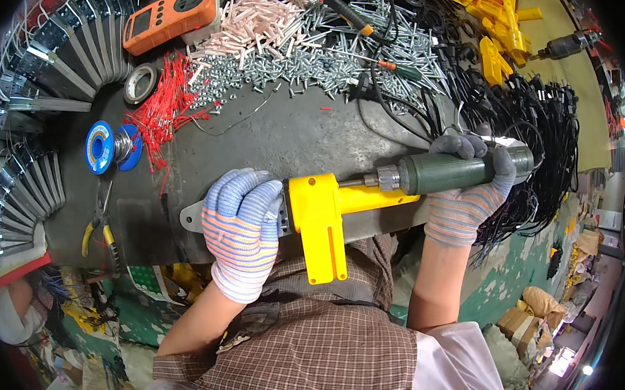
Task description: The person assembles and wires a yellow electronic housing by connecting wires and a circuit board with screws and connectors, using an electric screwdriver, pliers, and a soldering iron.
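Note:
My left hand [242, 223], in a striped knit glove, is closed round a flat metal bar with a rounded, holed end [192, 217]. On that bar sits a yellow plastic housing [319, 228] with a grip-like part pointing toward me and a yellow arm reaching right. My right hand [469, 188], gloved with grey fingertips, wraps round a dark green electric screwdriver [441, 173] lying almost level. Its silver chuck [386, 178] points left, and the bit meets the housing's upper right side. Whether a screw sits at the tip is hidden.
Behind lie heaps of screws [344, 59], pale pink sleeves [263, 25] and red wire leads [161, 105]. An orange meter [171, 18], solder spool [113, 146], tape roll [140, 84] and pliers [101, 231] are leftward. Black cables [542, 124] and yellow housings [499, 34] lie right.

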Action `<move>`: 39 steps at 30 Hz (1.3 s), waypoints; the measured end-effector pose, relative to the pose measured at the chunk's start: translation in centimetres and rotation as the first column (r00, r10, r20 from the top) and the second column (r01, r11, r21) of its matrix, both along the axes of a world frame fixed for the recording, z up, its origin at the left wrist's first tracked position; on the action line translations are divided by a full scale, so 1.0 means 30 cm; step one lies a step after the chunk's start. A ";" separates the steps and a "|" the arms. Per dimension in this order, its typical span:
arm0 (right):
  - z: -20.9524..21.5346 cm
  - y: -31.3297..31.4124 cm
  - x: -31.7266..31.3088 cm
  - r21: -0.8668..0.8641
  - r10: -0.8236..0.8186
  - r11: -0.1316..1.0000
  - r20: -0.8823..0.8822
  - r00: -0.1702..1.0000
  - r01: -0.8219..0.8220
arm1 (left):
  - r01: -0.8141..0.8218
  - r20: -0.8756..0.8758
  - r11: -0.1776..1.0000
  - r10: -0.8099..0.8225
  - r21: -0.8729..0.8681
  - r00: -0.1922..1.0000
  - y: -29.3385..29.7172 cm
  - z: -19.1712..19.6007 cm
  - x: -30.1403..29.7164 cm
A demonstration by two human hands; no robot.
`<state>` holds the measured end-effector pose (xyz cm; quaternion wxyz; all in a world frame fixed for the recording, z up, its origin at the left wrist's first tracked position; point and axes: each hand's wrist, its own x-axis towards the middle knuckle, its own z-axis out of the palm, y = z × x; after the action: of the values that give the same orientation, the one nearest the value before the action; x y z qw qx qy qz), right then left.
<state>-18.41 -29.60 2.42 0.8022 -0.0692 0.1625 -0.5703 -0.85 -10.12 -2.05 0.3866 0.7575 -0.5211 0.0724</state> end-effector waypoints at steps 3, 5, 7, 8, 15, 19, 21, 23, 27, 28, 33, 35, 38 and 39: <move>0.033 0.009 -0.016 -0.011 -0.058 0.998 -0.102 0.993 0.057 | -0.015 -0.139 0.999 0.009 -0.036 0.990 0.012 0.008 0.003; 0.055 0.026 -0.051 -0.045 -0.073 0.997 -0.071 0.995 0.070 | -0.013 -0.171 0.996 -0.001 -0.083 0.985 0.058 0.025 0.001; 0.060 0.049 -0.089 -0.065 -0.089 0.994 -0.103 0.991 0.083 | 0.127 -0.053 0.992 -0.127 -0.007 0.991 0.096 0.003 0.004; 0.057 0.067 -0.090 -0.052 -0.069 0.997 -0.086 0.994 0.064 | 0.136 -0.052 0.991 -0.137 -0.005 0.989 0.095 0.002 -0.004; 0.032 0.105 -0.056 -0.002 -0.060 0.998 -0.060 0.996 0.060 | 0.109 0.070 0.991 -0.114 0.072 0.991 0.078 -0.008 -0.020; 0.022 0.102 -0.060 0.049 -0.049 0.998 -0.040 0.998 0.051 | 0.102 0.161 0.989 -0.118 0.104 0.980 0.079 -0.009 -0.029; 0.011 0.099 -0.068 0.024 -0.060 0.998 -0.062 0.996 0.062 | 0.140 0.130 0.977 -0.162 0.163 0.978 0.076 0.014 -0.022; 0.020 0.106 -0.064 0.039 -0.067 0.997 -0.103 0.992 0.072 | 0.149 0.163 0.974 -0.177 0.172 0.971 0.061 0.071 0.021; 0.029 0.110 -0.066 0.028 -0.065 0.997 -0.110 0.992 0.069 | 0.039 0.130 0.996 -0.049 0.075 0.990 -0.035 0.124 0.181; 0.032 0.110 -0.062 0.026 -0.056 0.998 -0.110 0.992 0.059 | -0.001 0.235 1.000 -0.004 0.021 0.972 -0.079 0.110 0.226; 0.042 0.105 -0.053 0.033 -0.008 0.999 -0.085 0.996 0.011 | -0.154 0.434 0.886 -0.058 0.438 0.899 -0.204 0.070 0.372; 0.009 0.097 -0.074 -0.016 0.038 0.999 -0.107 0.994 -0.040 | -0.169 0.492 0.886 -0.075 0.432 0.867 -0.218 0.075 0.362; 0.014 0.097 -0.069 -0.023 0.030 0.999 -0.102 0.994 -0.032 | -0.179 0.649 0.875 -0.182 0.450 0.739 -0.254 0.060 0.367; 0.014 0.094 -0.072 -0.026 0.037 0.999 -0.103 0.994 -0.040 | -0.186 0.649 0.875 -0.174 0.447 0.741 -0.261 0.060 0.374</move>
<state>-20.56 -26.78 2.83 0.8027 -0.1127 0.1943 -0.5525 10.37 -17.95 -0.25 -0.0298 0.7531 -0.6231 0.2089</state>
